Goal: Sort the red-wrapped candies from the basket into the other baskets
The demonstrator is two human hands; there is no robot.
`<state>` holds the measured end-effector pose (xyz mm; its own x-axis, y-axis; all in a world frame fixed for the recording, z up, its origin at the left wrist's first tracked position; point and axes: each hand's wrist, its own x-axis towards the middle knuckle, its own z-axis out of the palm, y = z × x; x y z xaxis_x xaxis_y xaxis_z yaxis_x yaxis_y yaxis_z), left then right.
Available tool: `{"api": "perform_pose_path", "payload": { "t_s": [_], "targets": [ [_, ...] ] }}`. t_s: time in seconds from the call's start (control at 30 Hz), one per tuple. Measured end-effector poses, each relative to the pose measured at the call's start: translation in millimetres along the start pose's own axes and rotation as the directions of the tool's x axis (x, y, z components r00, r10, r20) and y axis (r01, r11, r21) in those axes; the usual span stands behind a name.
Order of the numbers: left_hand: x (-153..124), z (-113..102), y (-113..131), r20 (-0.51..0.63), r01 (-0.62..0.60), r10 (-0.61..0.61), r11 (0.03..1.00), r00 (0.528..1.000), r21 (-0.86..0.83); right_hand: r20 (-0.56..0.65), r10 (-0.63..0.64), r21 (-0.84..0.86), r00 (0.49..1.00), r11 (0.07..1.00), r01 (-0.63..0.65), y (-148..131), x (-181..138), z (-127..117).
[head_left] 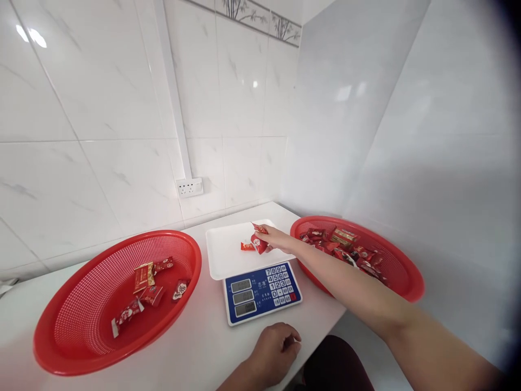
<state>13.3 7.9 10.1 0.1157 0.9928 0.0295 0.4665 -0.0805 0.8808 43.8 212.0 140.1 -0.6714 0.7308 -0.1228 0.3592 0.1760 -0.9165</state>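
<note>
Above the white tray of a digital scale, my right hand is closed on red-wrapped candies. Another small red and orange wrapper shows at the left of the held ones; whether it lies on the tray or hangs from the hand I cannot tell. My left hand rests on the table just in front of the scale's blue keypad panel, its fingers curled in loosely with nothing seen in them. The scale's displays are too faint to read.
At the left a red mesh basket holds several wrapped candies. A second red basket at the right, partly behind my right forearm, holds a larger heap. The white table meets tiled walls; a socket sits behind.
</note>
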Motion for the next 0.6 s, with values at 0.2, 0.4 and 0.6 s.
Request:
{"api": "perform_pose_path", "payload": {
  "t_s": [0.2,0.4,0.6],
  "targets": [
    [1,0,0,-0.011,-0.016,0.016,1.000,1.000,0.004,-0.044,-0.024,-0.032,0.999,0.999,0.022,1,3,0],
    [1,1,-3,-0.006,-0.003,0.003,1.000,1.000,-0.015,-0.166,-0.037,-0.112,0.985,0.994,0.019,2,3,-7],
    [3,1,-4,-0.014,-0.004,0.004,1.000,1.000,-0.015,-0.228,-0.059,-0.189,0.972,0.982,0.016,9,1,-10]
  ]
}}
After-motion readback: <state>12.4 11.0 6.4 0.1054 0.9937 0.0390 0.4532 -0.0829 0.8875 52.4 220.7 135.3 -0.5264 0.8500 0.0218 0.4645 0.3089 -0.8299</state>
